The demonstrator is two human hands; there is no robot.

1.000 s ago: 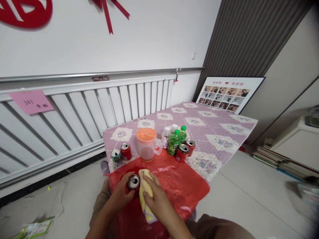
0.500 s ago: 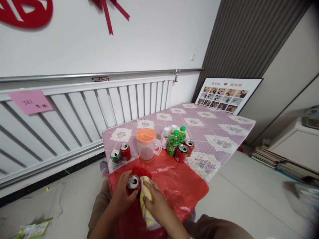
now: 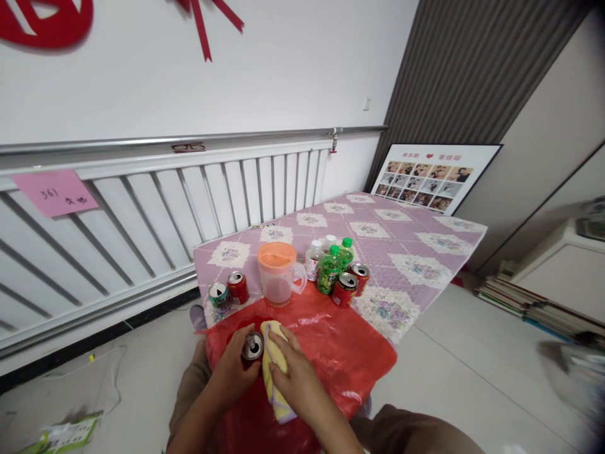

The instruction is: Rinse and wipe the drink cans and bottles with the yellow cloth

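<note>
The yellow cloth (image 3: 268,371) had slid a little farther from the body since half a second earlier, carried by the right hand (image 3: 295,373), while the held can (image 3: 253,346) stayed nearly in place.

At far left we saw a pink note (image 3: 55,193) on the white radiator (image 3: 189,189). Next, on the table's left edge, a teal can (image 3: 220,298) stood just beside a red can (image 3: 237,288).

Nearer to us, the left hand curled around the held can, thumb in front and fingers at the side, apparently to steady it. The can was over the red plastic sheet (image 3: 352,356), its opened top facing up; we could not tell whether it was resting or lifted. To its right, the right hand pinched the folded cloth between thumb and fingers, close alongside the can, likely folded for a firmer grip.

Behind the hands stood an orange-lidded pitcher (image 3: 278,280). Farther right, white-capped bottles (image 3: 313,261), green-capped bottles (image 3: 329,272) and two red cans (image 3: 345,291) formed a tight cluster, perhaps grouped to leave working room. The sheet probably shielded the flowered tablecloth (image 3: 378,251).
</note>
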